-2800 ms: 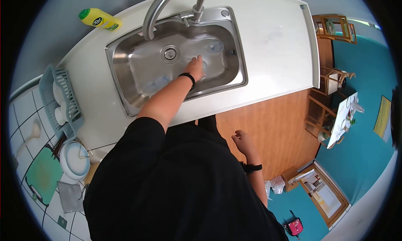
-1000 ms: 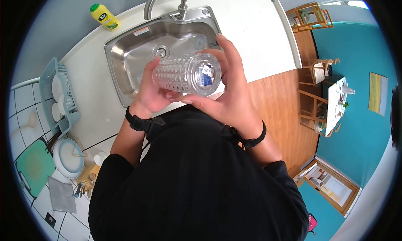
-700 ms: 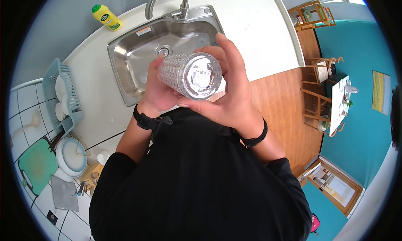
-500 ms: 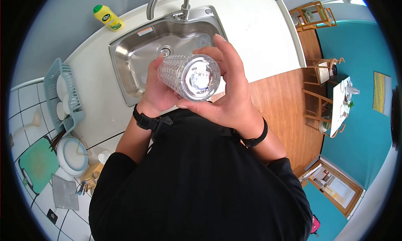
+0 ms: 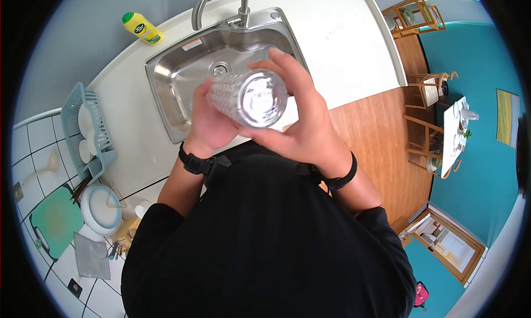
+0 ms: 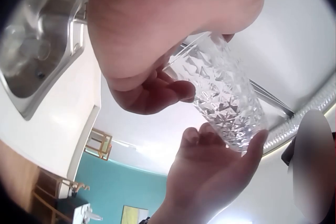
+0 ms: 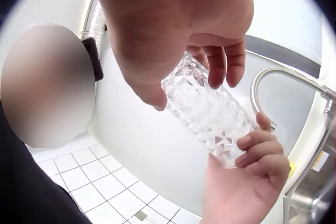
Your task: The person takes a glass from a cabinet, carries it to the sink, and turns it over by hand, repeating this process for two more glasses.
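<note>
Patterned clear glass (image 5: pixel 249 99) between my two hands, upper middle of the head view.
My left hand (image 5: pixel 213 121) curls round its mouth end; my right hand (image 5: pixel 312 119) curves thumb and fingers round its base, above the sink's (image 5: pixel 180 88) near edge.

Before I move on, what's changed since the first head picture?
The left hand has come up and back out of the sink, the right hand has risen from the person's side; both now grip the patterned glass. The yellow bottle and dish rack stayed put.
</note>
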`<state>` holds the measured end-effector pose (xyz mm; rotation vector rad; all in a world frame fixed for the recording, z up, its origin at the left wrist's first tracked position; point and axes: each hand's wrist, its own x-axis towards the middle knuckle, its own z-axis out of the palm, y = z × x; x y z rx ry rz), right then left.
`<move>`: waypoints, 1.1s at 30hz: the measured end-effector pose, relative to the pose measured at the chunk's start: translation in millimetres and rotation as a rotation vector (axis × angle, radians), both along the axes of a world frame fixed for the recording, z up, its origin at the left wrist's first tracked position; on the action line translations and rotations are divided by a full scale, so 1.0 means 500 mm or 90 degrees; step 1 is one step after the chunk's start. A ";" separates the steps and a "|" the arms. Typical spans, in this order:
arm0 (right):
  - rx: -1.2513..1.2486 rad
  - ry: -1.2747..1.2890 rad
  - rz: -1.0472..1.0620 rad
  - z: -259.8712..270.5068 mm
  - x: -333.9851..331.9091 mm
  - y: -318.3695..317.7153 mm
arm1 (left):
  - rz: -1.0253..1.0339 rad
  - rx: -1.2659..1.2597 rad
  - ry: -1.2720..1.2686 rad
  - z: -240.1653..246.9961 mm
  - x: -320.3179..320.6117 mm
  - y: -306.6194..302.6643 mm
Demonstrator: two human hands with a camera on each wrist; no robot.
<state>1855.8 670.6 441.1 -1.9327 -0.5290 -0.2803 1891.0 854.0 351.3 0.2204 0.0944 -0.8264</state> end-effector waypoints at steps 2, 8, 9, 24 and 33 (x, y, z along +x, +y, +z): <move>0.035 0.044 -0.007 -0.009 0.008 -0.015 | 0.107 0.150 0.012 -0.003 -0.002 0.003; 0.053 0.261 -0.051 -0.047 0.014 -0.050 | 0.144 0.457 -0.257 -0.008 0.000 0.060; 0.096 0.286 -0.058 -0.062 0.013 -0.048 | 0.169 0.539 -0.372 0.004 -0.002 0.063; 0.954 1.006 0.322 -0.192 -0.032 -0.086 | 0.203 0.435 -0.660 0.064 0.002 -0.113; 0.913 0.756 0.252 -0.164 -0.228 -0.256 | 0.069 0.331 -0.705 0.080 -0.121 -0.293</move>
